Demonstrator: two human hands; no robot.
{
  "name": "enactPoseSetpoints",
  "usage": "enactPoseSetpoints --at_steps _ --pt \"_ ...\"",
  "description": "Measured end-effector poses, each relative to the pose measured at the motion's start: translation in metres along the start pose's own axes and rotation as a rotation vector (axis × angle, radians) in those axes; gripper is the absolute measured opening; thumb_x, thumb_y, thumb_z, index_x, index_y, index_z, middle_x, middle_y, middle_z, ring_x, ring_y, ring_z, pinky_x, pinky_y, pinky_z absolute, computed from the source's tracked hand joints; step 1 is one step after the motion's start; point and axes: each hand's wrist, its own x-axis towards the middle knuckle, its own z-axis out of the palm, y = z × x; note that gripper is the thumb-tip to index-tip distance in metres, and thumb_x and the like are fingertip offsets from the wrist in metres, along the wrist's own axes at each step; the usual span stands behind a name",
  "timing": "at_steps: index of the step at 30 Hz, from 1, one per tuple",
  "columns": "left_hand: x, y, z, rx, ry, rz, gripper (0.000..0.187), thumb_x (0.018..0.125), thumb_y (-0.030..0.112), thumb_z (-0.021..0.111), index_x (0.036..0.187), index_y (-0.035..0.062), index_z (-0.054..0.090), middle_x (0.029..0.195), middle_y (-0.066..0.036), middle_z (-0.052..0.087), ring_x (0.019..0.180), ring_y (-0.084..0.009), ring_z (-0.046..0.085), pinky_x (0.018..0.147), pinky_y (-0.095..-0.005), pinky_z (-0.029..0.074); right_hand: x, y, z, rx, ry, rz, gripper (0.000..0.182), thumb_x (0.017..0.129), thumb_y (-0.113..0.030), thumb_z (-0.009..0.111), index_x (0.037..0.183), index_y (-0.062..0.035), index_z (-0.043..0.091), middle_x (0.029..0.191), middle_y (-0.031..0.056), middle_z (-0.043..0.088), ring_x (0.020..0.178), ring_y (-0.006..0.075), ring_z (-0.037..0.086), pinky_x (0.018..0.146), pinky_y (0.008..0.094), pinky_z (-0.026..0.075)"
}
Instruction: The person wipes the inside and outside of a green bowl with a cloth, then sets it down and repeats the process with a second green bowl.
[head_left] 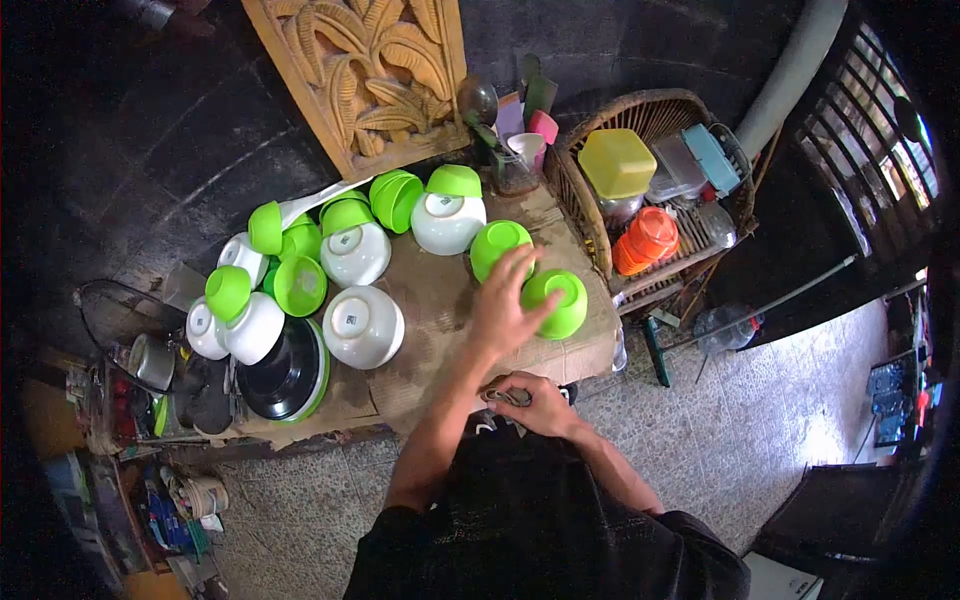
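My left hand (508,305) is open over two upturned green bowls, its fingertips over the edge of the rear bowl (498,240) and its thumb against the front one (562,306). Whether it grips either bowl is unclear. Near my waist, at the table's front edge, my right hand (545,404) is closed round a small brownish thing (510,396) that I cannot make out. Upturned white bowls (364,328) and more green bowls (300,287) stand to the left, several of them stacked. A black round dish (282,370) with a green rim lies beside them.
Cardboard (430,300) covers the table. A carved wooden panel (375,75) leans at the back. Right of the table, a wicker rack (590,235) holds a yellow container (616,163) and orange cups (650,238). A metal pot (151,361) stands far left.
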Motion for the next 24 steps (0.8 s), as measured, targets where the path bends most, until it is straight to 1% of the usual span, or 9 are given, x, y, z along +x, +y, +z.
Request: enactPoseSetpoints --at_steps 3,5,9,11,12,14,15,19,24 --pt "0.024 -0.023 -0.035 -0.051 0.222 -0.061 0.041 0.095 0.024 0.073 0.129 0.0034 0.064 0.124 -0.017 0.069 0.112 -0.0318 0.068 0.093 -0.0419 0.054 -0.001 0.001 -0.002 -0.015 -0.022 0.030 0.031 0.089 -0.027 0.082 0.109 -0.0048 0.075 0.107 0.0131 0.075 0.099 0.0265 0.073 0.091 0.0380 0.056" --pt "0.043 -0.034 -0.061 0.096 0.285 -0.105 0.032 0.096 0.020 0.071 0.123 0.0033 0.066 0.121 -0.016 0.070 0.104 -0.0282 0.069 0.087 -0.0388 0.055 0.000 0.000 -0.004 -0.028 -0.020 0.027 0.031 0.089 -0.027 0.082 0.109 -0.0047 0.075 0.107 0.0129 0.075 0.100 0.0261 0.072 0.091 0.0378 0.056" --pt "0.084 -0.093 -0.071 0.275 0.241 -0.124 0.043 0.091 0.021 0.074 0.130 0.0081 0.063 0.116 -0.015 0.069 0.101 -0.0309 0.068 0.085 -0.0436 0.055 0.001 -0.010 -0.010 -0.005 -0.009 0.022 0.030 0.090 -0.026 0.081 0.109 -0.0038 0.074 0.108 0.0134 0.074 0.100 0.0267 0.072 0.091 0.0377 0.056" --pt "0.104 -0.108 -0.070 0.500 0.085 -0.145 0.057 0.091 0.028 0.074 0.143 0.0149 0.054 0.116 -0.022 0.062 0.108 -0.0390 0.063 0.087 -0.0510 0.054 0.002 -0.011 -0.014 0.005 -0.006 0.012 0.029 0.091 -0.025 0.081 0.109 -0.0035 0.074 0.108 0.0135 0.074 0.100 0.0270 0.072 0.091 0.0375 0.056" --pt "0.113 -0.111 -0.068 0.501 0.087 -0.135 0.057 0.091 0.028 0.074 0.143 0.0149 0.054 0.116 -0.022 0.062 0.108 -0.0390 0.063 0.087 -0.0510 0.054 0.002 -0.010 -0.015 0.004 0.013 -0.014 0.030 0.091 -0.026 0.081 0.109 -0.0033 0.074 0.109 0.0137 0.074 0.101 0.0269 0.072 0.092 0.0372 0.056" --pt "0.130 -0.115 -0.062 0.637 -0.055 -0.344 0.069 0.090 0.036 0.075 0.151 0.0215 0.046 0.121 -0.027 0.058 0.114 -0.0433 0.060 0.091 -0.0534 0.053 0.000 -0.008 -0.017 0.001 0.041 -0.046 0.030 0.091 -0.026 0.081 0.110 -0.0032 0.074 0.109 0.0139 0.074 0.102 0.0268 0.072 0.092 0.0369 0.055" --pt "0.139 -0.117 -0.058 0.676 -0.117 -0.404 0.077 0.088 0.048 0.075 0.153 0.0209 0.044 0.125 -0.030 0.057 0.118 -0.0459 0.058 0.095 -0.0552 0.052 0.000 -0.006 -0.019 -0.001 0.037 -0.033 0.031 0.091 -0.026 0.081 0.110 -0.0031 0.074 0.110 0.0139 0.073 0.103 0.0269 0.072 0.093 0.0371 0.055" --pt "0.154 -0.133 -0.042 0.669 -0.248 -0.576 0.089 0.080 0.060 0.078 0.154 0.0220 0.045 0.137 -0.032 0.053 0.128 -0.0468 0.055 0.099 -0.0557 0.052 -0.005 -0.001 -0.026 -0.013 0.039 0.030 0.036 0.090 -0.029 0.082 0.113 -0.0031 0.074 0.113 0.0149 0.073 0.106 0.0281 0.071 0.095 0.0381 0.055" --pt "0.151 -0.156 -0.031 0.641 -0.210 -0.547 0.093 0.073 0.060 0.083 0.152 0.0250 0.047 0.136 -0.031 0.053 0.122 -0.0473 0.058 0.096 -0.0556 0.053 -0.007 -0.009 -0.038 -0.020 0.056 0.077 0.032 0.091 -0.028 0.081 0.111 -0.0036 0.075 0.113 0.0150 0.074 0.107 0.0294 0.072 0.097 0.0379 0.055"
